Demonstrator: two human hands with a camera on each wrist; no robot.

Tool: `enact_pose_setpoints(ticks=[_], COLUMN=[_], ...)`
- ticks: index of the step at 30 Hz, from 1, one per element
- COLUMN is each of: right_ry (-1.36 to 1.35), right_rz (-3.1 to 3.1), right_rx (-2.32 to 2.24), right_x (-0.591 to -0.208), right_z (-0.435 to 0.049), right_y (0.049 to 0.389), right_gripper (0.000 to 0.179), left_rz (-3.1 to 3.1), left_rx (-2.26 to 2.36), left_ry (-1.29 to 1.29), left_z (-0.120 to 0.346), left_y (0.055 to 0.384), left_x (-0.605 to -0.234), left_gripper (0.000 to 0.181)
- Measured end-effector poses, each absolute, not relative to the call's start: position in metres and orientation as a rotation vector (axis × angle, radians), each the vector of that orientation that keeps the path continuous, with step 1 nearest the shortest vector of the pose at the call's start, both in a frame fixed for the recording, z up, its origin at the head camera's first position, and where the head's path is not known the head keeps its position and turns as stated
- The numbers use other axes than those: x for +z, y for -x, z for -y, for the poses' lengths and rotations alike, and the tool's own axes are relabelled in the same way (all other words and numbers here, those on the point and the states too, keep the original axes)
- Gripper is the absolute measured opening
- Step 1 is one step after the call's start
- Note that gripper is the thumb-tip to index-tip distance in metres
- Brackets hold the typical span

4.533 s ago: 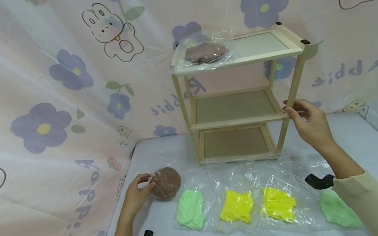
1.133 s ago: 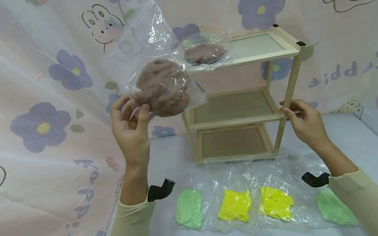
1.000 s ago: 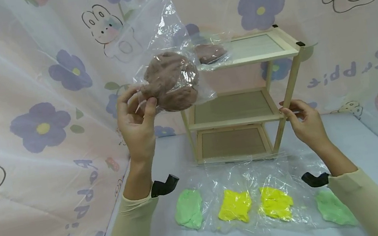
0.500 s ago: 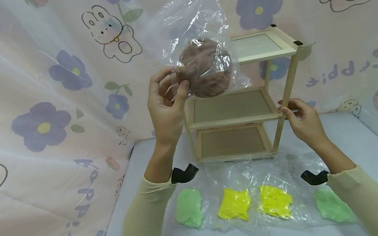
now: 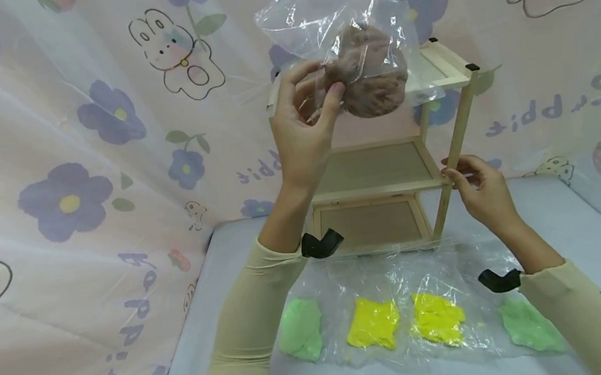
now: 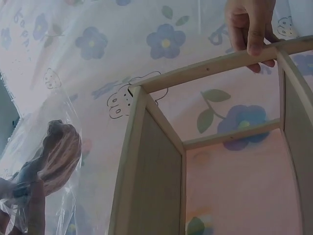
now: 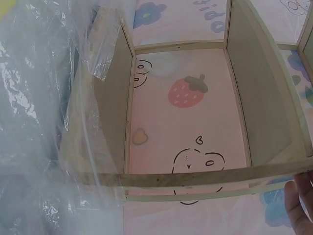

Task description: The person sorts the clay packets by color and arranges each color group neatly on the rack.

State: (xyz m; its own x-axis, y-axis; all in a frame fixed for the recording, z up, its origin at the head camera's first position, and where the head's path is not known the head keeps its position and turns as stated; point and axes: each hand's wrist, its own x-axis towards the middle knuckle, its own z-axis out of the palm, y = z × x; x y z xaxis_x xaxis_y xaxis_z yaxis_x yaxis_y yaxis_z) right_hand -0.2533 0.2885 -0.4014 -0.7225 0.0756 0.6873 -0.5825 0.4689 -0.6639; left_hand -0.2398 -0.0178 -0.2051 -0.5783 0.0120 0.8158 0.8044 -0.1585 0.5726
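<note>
My left hand pinches the lower left edge of a clear zip bag of brown clay, raised in front of the top of a small three-tier wooden shelf rack. In the left wrist view the bagged clay hangs beside the rack's top board. Thumb and fingers of my right hand grip the rack's right front post at the middle shelf; the left wrist view shows that hand on the post too. The second brown bag on the top shelf is hidden behind the held one.
In front of the rack, clear bags lie in a row on the white table: light green clay at left, two yellow pieces in the middle, another green piece by the right sleeve. A patterned curtain hangs behind and at left.
My left hand took the bagged brown clay from the table, lifted it, and carried it rightward and up to the rack's top. The right hand keeps its grip on the post.
</note>
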Motion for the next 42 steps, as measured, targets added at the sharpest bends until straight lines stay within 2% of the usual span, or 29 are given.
enact_pose_setpoints(ticks=[22, 42], right_ry=[-0.397, -0.396], right_rz=[2.058, 2.067], right_rx=[1.268, 1.241], right_x=[-0.399, -0.4], right_z=[-0.283, -0.287], right_y=[0.252, 0.251], right_gripper=[0.021, 0.022], left_rz=[1.776, 1.95], left_rx=[-1.698, -1.637], left_ry=[0.865, 0.809], left_z=[-0.022, -0.043], left_y=[0.276, 0.283], left_x=[-0.181, -0.17], left_gripper=[0.039, 0.039])
